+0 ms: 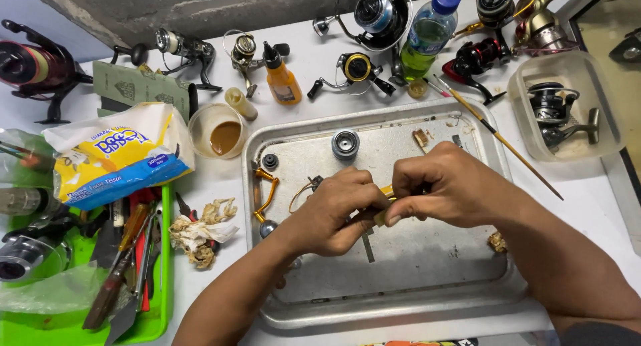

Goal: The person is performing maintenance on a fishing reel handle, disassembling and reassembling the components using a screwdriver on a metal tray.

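Observation:
Over the metal tray (400, 306), my left hand (330, 212) and my right hand (444, 186) meet, both closed on a small gold-coloured reel part (384, 200) between the fingertips. Most of the part is hidden by my fingers. On the tray lie a silver spool (345, 144), a small black round piece (270, 161), an orange reel handle (266, 196) and a flat metal strip (368, 247).
Several fishing reels (374, 15) line the back of the table, with an orange oil bottle (282, 79), a green drink bottle (427, 32) and a cup of brown grease (219, 131). A green tool tray (150, 322) and tissue pack (113, 155) sit left; a plastic tub (564, 105) with a reel sits right.

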